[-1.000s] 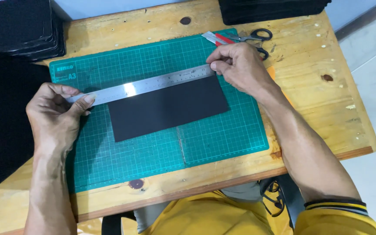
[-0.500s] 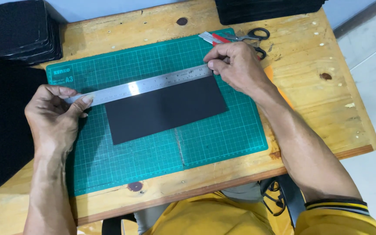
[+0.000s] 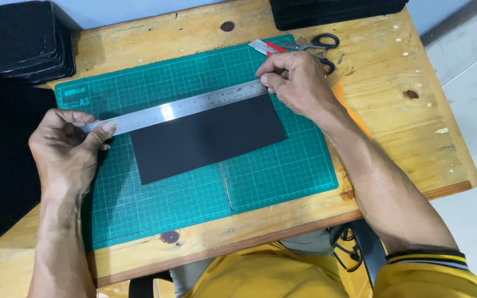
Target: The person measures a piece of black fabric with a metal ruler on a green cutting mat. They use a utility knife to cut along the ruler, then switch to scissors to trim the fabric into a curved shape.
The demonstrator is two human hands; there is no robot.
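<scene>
1. On the green cutting mat (image 3: 155, 204), a black sheet (image 3: 208, 138) lies slanted, with a steel ruler (image 3: 183, 106) laid along its upper edge.
2. Left of the sheet, the left hand (image 3: 64, 152) is closed on the ruler's end, thumb on top.
3. At the sheet's upper right corner, the right hand (image 3: 296, 83) has its fingers curled, pressing the ruler's other end.
4. To do this well, I judge: hold both ends down evenly and keep the ruler flush with the sheet's edge.
5. Beyond the sheet, scissors (image 3: 318, 44) lie on the table (image 3: 404, 138).
</scene>
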